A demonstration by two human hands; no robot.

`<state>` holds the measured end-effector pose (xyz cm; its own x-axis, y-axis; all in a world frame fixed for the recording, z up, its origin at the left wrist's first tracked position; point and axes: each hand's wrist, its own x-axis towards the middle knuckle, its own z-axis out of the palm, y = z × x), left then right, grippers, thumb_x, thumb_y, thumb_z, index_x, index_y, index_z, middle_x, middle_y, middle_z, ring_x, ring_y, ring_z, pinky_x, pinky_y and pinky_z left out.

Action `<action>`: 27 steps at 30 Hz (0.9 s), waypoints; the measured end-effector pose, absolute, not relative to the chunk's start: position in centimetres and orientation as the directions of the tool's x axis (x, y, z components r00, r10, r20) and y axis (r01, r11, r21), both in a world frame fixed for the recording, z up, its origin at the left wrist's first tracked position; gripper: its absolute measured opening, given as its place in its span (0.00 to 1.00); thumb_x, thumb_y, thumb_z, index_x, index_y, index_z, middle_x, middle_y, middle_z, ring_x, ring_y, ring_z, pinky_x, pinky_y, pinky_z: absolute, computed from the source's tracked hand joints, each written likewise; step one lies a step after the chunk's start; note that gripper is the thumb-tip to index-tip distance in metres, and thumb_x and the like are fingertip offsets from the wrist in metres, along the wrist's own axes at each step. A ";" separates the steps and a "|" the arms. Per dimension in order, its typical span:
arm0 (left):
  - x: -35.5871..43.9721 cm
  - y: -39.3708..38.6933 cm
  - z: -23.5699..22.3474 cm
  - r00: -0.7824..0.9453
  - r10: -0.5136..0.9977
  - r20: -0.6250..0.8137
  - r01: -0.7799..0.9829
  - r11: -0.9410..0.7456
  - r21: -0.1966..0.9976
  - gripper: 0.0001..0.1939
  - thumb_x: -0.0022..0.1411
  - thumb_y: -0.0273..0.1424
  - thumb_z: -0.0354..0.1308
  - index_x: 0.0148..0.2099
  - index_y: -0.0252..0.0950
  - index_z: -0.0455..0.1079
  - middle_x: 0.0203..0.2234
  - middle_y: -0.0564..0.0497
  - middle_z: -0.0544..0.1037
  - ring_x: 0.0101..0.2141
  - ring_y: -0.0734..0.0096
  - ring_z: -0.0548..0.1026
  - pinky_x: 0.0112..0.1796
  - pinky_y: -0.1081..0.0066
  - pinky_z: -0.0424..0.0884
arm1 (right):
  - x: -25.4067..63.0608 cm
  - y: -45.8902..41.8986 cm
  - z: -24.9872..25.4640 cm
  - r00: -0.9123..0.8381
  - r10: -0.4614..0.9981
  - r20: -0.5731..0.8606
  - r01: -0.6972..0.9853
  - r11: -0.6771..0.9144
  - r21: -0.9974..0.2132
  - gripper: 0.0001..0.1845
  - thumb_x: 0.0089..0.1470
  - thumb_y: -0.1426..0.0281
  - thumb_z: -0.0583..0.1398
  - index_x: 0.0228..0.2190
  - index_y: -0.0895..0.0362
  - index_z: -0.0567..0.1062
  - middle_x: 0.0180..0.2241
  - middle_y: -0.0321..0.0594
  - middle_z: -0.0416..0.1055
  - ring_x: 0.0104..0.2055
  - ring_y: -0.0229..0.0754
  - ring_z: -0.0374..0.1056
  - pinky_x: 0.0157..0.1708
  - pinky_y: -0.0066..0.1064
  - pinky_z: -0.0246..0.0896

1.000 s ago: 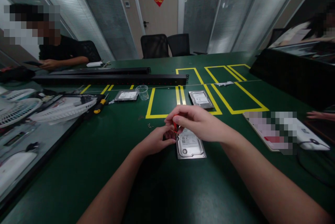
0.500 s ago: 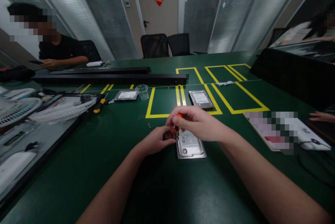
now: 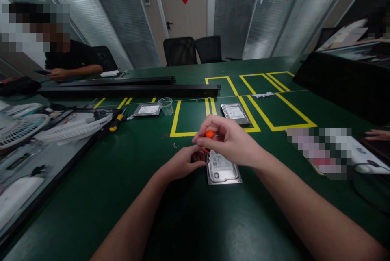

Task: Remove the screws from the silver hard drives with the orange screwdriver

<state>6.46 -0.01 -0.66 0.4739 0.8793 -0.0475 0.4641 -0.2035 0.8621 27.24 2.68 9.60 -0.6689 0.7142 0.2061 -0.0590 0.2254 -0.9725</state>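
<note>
A silver hard drive (image 3: 224, 170) lies label up on the green table in front of me. My right hand (image 3: 227, 139) is closed round a screwdriver (image 3: 209, 134) with an orange handle end, held upright over the drive's far left part. The screwdriver's tip is hidden behind the fingers. At the drive's left edge my left hand (image 3: 187, 161) is closed, its fingers curled and thumb against the edge, close to the screwdriver. Several tiny screws (image 3: 175, 145) lie loose just beyond my left hand.
Farther back lie a second hard drive (image 3: 235, 114), a third drive (image 3: 148, 109) and a clear plastic cup (image 3: 166, 106). A yellow-black screwdriver (image 3: 116, 122) and a white fan grille (image 3: 76, 129) are left. Black power strips (image 3: 131, 91) stretch behind. People sit at both sides.
My right hand has turned and lifted slightly, so more of the orange handle end shows. My left hand stays at the drive's edge. The view has shifted slightly.
</note>
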 end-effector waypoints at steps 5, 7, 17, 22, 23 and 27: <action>6.4 -0.1 -0.3 0.479 0.878 -0.009 0.478 -0.252 0.841 0.06 0.67 0.30 0.64 0.44 0.36 0.72 0.35 0.51 0.77 0.35 0.66 0.75 0.38 0.68 0.71 | 27.9 3.2 10.1 -0.794 0.591 0.142 0.012 0.248 -0.969 0.15 0.73 0.63 0.54 0.45 0.57 0.78 0.41 0.41 0.75 0.39 0.38 0.73 0.40 0.32 0.73; 6.4 -0.1 -0.3 0.477 0.879 0.002 0.470 -0.257 0.844 0.06 0.66 0.30 0.64 0.44 0.36 0.72 0.36 0.51 0.77 0.36 0.66 0.75 0.39 0.68 0.71 | 28.1 3.2 10.2 -0.791 0.596 0.136 0.018 0.246 -0.969 0.16 0.73 0.63 0.53 0.46 0.57 0.78 0.43 0.42 0.76 0.40 0.39 0.73 0.40 0.33 0.73; 6.5 -0.1 -0.4 0.471 0.879 -0.069 0.478 -0.188 0.858 0.09 0.66 0.30 0.63 0.48 0.36 0.73 0.35 0.50 0.78 0.35 0.66 0.75 0.37 0.68 0.71 | 27.5 2.5 10.0 -0.689 0.696 0.200 -0.037 0.243 -0.969 0.09 0.62 0.66 0.67 0.39 0.55 0.73 0.40 0.40 0.79 0.40 0.41 0.76 0.40 0.34 0.74; 6.4 -0.1 -0.4 0.466 0.885 -0.013 0.492 -0.247 0.835 0.06 0.66 0.30 0.64 0.45 0.36 0.73 0.35 0.50 0.78 0.36 0.64 0.75 0.39 0.67 0.72 | 27.9 3.0 10.2 -0.788 0.601 0.134 0.019 0.241 -0.970 0.15 0.73 0.65 0.54 0.46 0.57 0.78 0.44 0.42 0.76 0.43 0.40 0.74 0.42 0.33 0.74; 6.4 -0.1 -0.4 0.463 0.886 -0.009 0.494 -0.250 0.833 0.06 0.66 0.30 0.64 0.44 0.36 0.73 0.36 0.50 0.78 0.37 0.64 0.76 0.39 0.67 0.72 | 28.0 3.0 10.2 -0.792 0.596 0.132 0.012 0.231 -0.973 0.15 0.73 0.65 0.53 0.47 0.57 0.78 0.45 0.43 0.76 0.43 0.40 0.74 0.42 0.33 0.74; 6.4 -0.1 -0.3 0.477 0.879 -0.025 0.457 -0.223 0.861 0.07 0.66 0.30 0.64 0.46 0.36 0.72 0.36 0.51 0.77 0.36 0.65 0.75 0.39 0.68 0.72 | 28.0 2.8 10.1 -0.701 0.694 0.165 0.048 0.277 -0.960 0.07 0.67 0.65 0.62 0.41 0.56 0.76 0.42 0.42 0.78 0.41 0.41 0.76 0.41 0.34 0.74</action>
<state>6.44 -0.08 -0.27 0.4766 0.8787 -0.0253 0.4574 -0.2234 0.8607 27.95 2.81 10.06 -0.7013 0.6935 0.1650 0.0481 0.2770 -0.9597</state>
